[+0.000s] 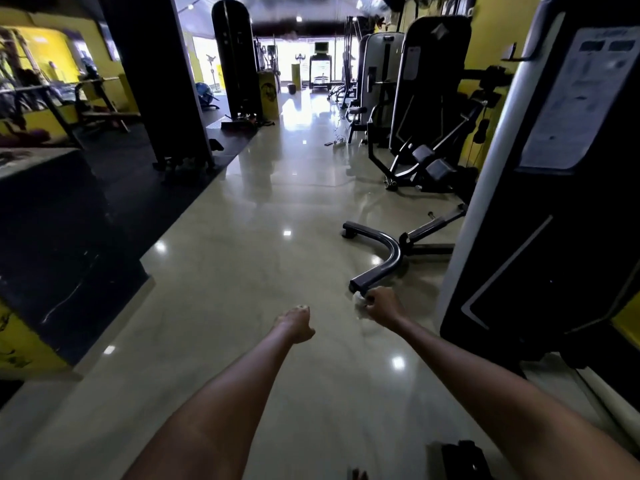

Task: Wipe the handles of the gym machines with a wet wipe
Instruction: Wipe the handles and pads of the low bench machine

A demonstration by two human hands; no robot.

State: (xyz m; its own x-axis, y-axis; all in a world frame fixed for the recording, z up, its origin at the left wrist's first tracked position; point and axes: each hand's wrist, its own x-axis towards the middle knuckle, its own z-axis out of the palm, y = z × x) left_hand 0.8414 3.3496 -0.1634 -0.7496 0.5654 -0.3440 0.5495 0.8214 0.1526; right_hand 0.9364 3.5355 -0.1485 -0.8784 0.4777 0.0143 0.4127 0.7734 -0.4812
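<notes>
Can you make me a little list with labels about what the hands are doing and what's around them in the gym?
place: gym aisle with a shiny floor
right hand: grips a white wet wipe at the near end of the curved black handle
left hand: curled, holds nothing, touches nothing
handle's machine: tall and black, on the right
far end: treadmill by bright windows

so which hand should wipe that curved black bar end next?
Right. The right hand already pinches the white wet wipe against the near end of the curved black metal handle bar. The left hand is curled, holds nothing, and sits farther from the bar.
</notes>
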